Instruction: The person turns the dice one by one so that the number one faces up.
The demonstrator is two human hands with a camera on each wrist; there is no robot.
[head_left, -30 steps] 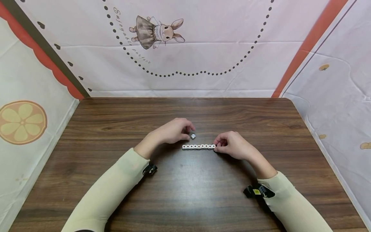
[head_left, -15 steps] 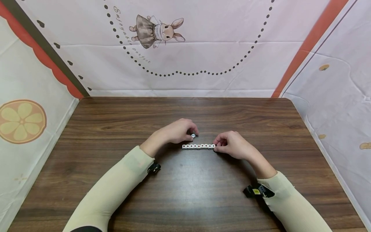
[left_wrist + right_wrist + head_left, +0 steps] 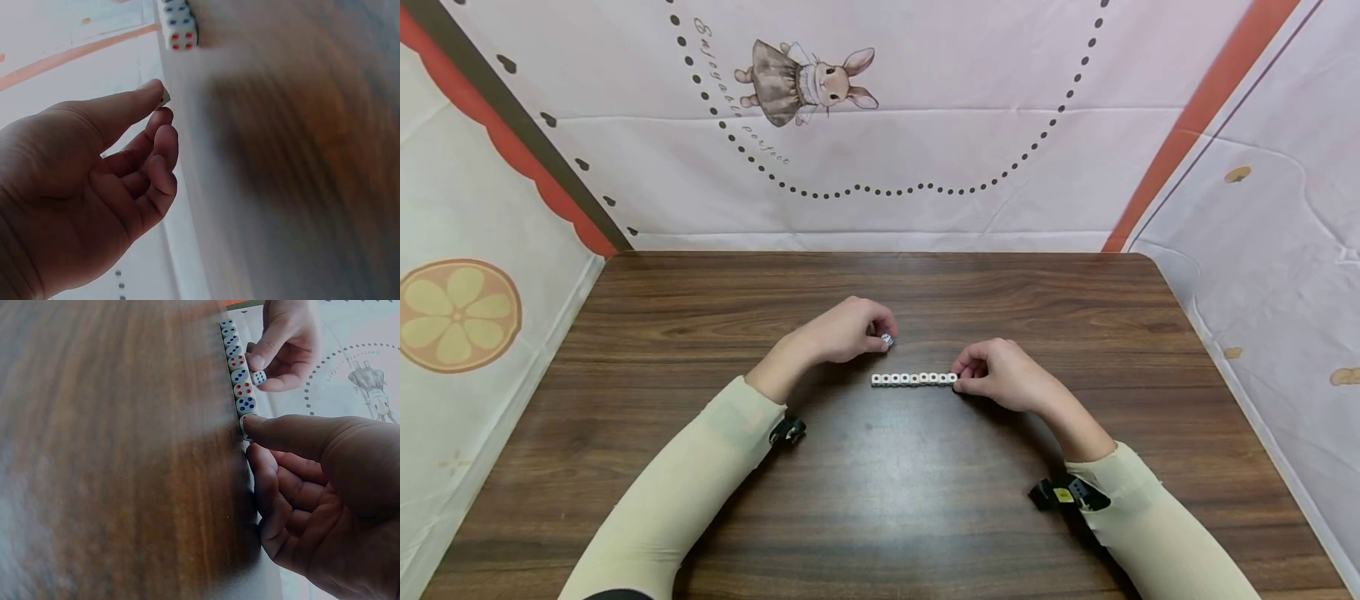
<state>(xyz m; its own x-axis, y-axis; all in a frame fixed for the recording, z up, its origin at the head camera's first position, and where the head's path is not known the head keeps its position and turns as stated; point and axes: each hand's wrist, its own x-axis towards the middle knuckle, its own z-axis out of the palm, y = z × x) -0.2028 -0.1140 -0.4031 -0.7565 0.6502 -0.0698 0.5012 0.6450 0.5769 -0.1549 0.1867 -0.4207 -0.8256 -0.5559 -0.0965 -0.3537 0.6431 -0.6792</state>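
A straight row of small white dice (image 3: 914,380) lies on the brown wooden table (image 3: 880,500), their top faces each showing one dot. At the row's right end, my right hand (image 3: 1009,375) holds the end die (image 3: 244,427) between thumb and fingertip, partly covering it. Behind the row and toward its left end, my left hand (image 3: 850,330) pinches a single die (image 3: 887,340) between thumb and index finger. In the left wrist view that die (image 3: 165,98) is mostly hidden by the thumb. Blue and red dots show on the row's sides in the right wrist view.
A white cloth (image 3: 970,150) with a printed rabbit and dotted line hangs behind the table's back edge. Printed cloths also stand at the left and right sides. A black camera strap (image 3: 1071,494) sits on the right wrist, another (image 3: 787,431) on the left.
My left hand closed thumb and finger on the single die, then lifted it back and left, away from the row. The right hand and row have stayed in place.
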